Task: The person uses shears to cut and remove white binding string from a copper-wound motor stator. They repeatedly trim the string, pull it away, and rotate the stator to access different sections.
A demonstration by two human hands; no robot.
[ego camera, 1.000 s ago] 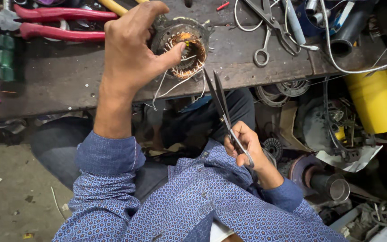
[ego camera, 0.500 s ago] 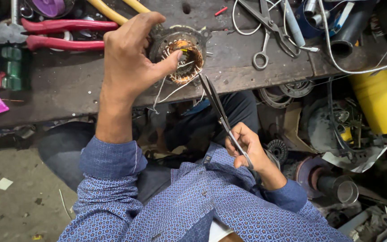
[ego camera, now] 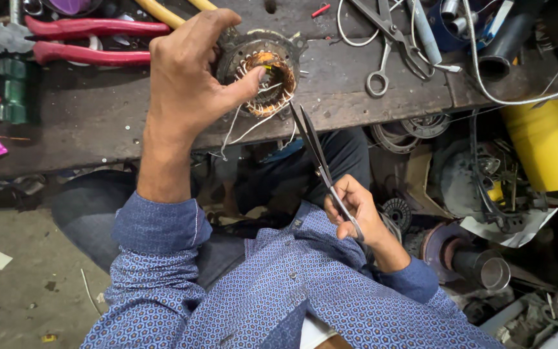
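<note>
Left hand point(ego camera: 185, 77) gripping stator point(ego camera: 263, 71) at bench point(ego camera: 85, 123) edge, fingers clamped on rim. Right hand point(ego camera: 356, 213) closing on scissors point(ego camera: 321, 165), tips nearing leads point(ego camera: 247, 126); best keeping blades off copper.

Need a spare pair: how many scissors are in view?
2: one pair of scissors in the right hand, another pair lying on the bench, top right. Clutter may hide more.

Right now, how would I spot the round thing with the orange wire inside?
Find the dark bench. At its front edge, under the left hand, sits the ring-shaped stator. Only it has copper coils inside and white threads hanging off the edge.
</note>
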